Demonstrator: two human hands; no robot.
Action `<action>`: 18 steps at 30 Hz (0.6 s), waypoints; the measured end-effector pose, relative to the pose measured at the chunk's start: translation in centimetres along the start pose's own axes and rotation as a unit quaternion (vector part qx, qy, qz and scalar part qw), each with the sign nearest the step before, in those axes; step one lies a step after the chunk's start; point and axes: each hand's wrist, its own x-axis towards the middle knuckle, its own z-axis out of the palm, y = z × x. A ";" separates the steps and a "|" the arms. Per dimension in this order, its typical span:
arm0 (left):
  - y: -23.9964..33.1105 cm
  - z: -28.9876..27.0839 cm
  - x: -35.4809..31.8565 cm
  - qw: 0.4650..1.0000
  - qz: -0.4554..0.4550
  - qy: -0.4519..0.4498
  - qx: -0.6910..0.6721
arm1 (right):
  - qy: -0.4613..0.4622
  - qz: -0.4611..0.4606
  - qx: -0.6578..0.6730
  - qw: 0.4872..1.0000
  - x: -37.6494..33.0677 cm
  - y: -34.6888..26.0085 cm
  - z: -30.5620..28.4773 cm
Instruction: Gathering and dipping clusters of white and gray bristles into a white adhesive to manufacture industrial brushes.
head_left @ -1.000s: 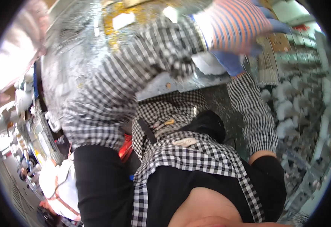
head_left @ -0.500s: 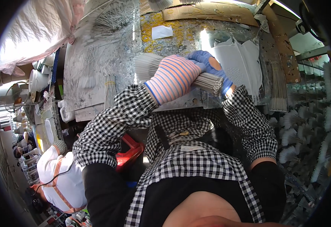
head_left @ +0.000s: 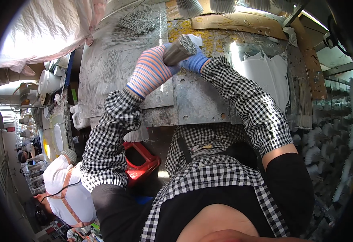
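Observation:
My left hand (head_left: 151, 70), in an orange and blue striped glove, is wrapped round a thick bundle of thin grey wires (head_left: 179, 50). The bundle is tilted up, with its packed ends toward me. Behind its right side is my right hand (head_left: 195, 62), in a blue glove, with its fingers curled against the bundle. Part of those fingers is hidden. Both hands are raised over the worktable (head_left: 202, 103). A white piece of paper (head_left: 195, 40) shows just behind the bundle.
Loose wires (head_left: 138, 24) lie spread at the far left. White sheeting (head_left: 265, 74) and a wire bundle (head_left: 304, 103) are on the right. Several wire fans (head_left: 189, 7) line the back. A red stool (head_left: 142, 163) stands below the table edge. Another person (head_left: 69, 193) is at the left.
Both hands have lifted the bundle from near the table's front edge, away from me and left. It has turned from lying sideways to tilted upright. The view has shifted slightly.

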 end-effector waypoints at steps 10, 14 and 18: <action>1.8 -1.5 2.4 0.944 -0.101 -0.002 -0.314 | -0.018 0.178 0.632 0.754 -3.0 -3.1 -16.1; 3.0 -1.1 2.4 0.896 -0.098 0.018 -0.433 | 0.030 0.037 0.800 0.598 -5.1 -4.2 -19.8; 4.0 -0.5 1.3 0.899 -0.031 -0.013 -0.437 | -0.044 0.021 0.702 0.710 -5.8 -4.6 -23.3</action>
